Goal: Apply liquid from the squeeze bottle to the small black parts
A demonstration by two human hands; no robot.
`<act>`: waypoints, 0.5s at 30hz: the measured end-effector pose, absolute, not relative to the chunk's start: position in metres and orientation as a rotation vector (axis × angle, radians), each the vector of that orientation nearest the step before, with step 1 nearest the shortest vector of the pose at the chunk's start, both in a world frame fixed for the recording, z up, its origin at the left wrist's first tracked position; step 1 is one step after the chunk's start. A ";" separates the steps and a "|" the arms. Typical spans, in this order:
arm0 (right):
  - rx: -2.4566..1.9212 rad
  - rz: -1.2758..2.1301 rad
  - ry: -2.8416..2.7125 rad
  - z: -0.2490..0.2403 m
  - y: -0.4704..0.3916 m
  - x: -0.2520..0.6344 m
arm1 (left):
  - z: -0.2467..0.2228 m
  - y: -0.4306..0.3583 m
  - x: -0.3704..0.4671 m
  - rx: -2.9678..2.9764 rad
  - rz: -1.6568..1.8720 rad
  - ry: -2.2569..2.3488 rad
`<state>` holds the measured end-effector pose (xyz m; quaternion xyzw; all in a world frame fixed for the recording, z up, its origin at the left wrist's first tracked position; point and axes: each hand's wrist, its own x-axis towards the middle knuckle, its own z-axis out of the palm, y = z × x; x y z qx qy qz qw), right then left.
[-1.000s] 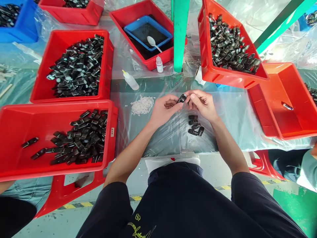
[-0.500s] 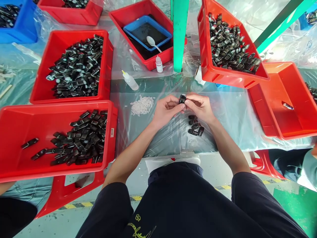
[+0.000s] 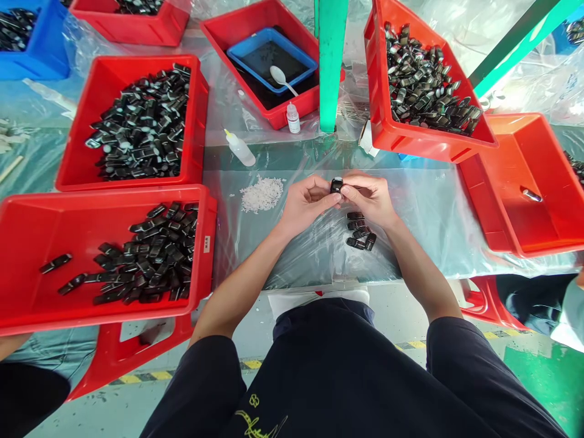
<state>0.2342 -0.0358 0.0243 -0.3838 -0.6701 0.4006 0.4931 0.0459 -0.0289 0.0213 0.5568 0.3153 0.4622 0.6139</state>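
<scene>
Small black parts [image 3: 150, 261], glossy and smooth, with silvery glints. Tubs [image 3: 27, 255] of smooth red plastic with a soft shine. Clear plastic sheet [image 3: 292, 261], wrinkled and shiny, over the table. Squeeze bottle [image 3: 241, 151] of cloudy plastic. Rough, matt white bits [image 3: 262, 194]. Dark cloth shirt [image 3: 337, 371], matt.

Loose black pieces [image 3: 356, 225] — 5 (plus one held piece [image 3: 336, 185]) | bottles [image 3: 241, 150] — 2 | spoon [image 3: 278, 76] 1
</scene>
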 end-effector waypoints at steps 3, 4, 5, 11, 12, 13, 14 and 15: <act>-0.916 0.964 -1.630 0.025 -0.036 0.233 | 0.020 -0.029 0.047 1.305 1.072 0.730; -0.925 0.966 -1.632 0.025 -0.036 0.233 | 0.019 -0.029 0.047 1.314 1.072 0.732; -0.940 0.971 -1.632 0.025 -0.036 0.233 | 0.019 -0.029 0.047 1.327 1.069 0.737; -1.107 0.934 -1.802 0.033 -0.034 0.247 | 0.030 -0.021 0.022 1.742 0.989 1.009; -1.162 0.936 -1.872 0.036 -0.034 0.254 | 0.032 -0.018 0.013 1.868 0.940 1.097; -1.220 0.954 -1.940 0.039 -0.034 0.260 | 0.032 -0.014 0.003 1.979 0.873 1.167; -1.270 0.988 -1.994 0.042 -0.034 0.267 | 0.031 -0.011 -0.006 2.063 0.789 1.208; -1.309 1.022 -2.005 0.045 -0.035 0.274 | 0.029 -0.007 -0.016 2.117 0.698 1.222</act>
